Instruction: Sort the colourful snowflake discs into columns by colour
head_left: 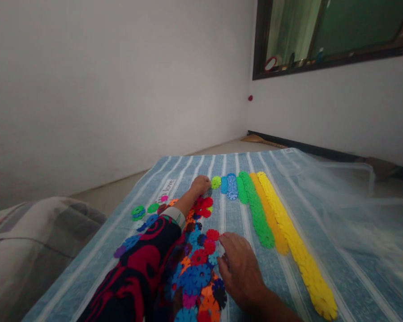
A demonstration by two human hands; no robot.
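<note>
My left hand (200,184) reaches to the far side of the cloth, its fingers curled down. Just right of its fingertips lies a lime-green snowflake disc (216,182); whether anything is inside the fingers is hidden. At the right edge of a mixed pile of snowflake discs (196,275), my right hand (242,268) rests with thumb and forefinger apart, close to red discs (211,240). Overlapping discs form rows by colour: a short light-blue row (224,184), a blue row (232,187), green rows (258,212), an orange-yellow row (277,232) and a long yellow row (300,250).
A striped blue cloth (289,286) covers the table. Loose green discs (138,212) lie left of my left forearm. A clear plastic container (352,197) stands at the right. Grey checked fabric (36,250) bulges at the left, and a white wall (121,80) rises behind.
</note>
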